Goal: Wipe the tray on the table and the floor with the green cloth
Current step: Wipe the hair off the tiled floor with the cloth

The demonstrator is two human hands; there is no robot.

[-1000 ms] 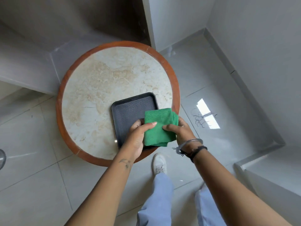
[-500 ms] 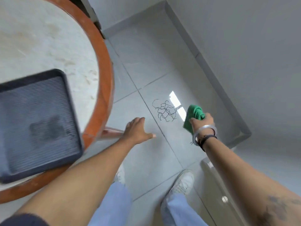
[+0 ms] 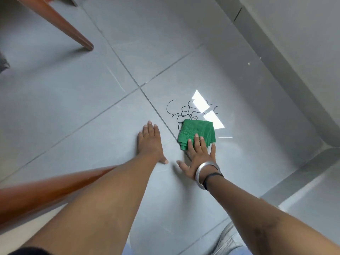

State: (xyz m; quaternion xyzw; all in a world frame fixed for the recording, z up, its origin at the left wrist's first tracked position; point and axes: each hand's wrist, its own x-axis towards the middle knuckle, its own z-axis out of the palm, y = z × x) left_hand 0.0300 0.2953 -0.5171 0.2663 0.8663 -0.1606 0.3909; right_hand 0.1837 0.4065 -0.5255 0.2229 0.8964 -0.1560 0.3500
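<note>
Down on the grey tiled floor (image 3: 77, 100), the left hand (image 3: 150, 142) lay flat with its fingers loosely spread, gripping nothing. Just to its right, the right hand (image 3: 199, 155) pressed open-palmed on the near edge of the folded green cloth (image 3: 197, 130), fingers stretched out over it rather than curled around it. The cloth covered the near part of a black scribble (image 3: 176, 111) on the tile. Half a second before, that hand had held the cloth bunched above the floor, and the tray was still in sight.

Folded green cloth (image 3: 196, 132) flat on grey floor (image 3: 92, 100), covering scribble's (image 3: 181, 111) edge
</note>
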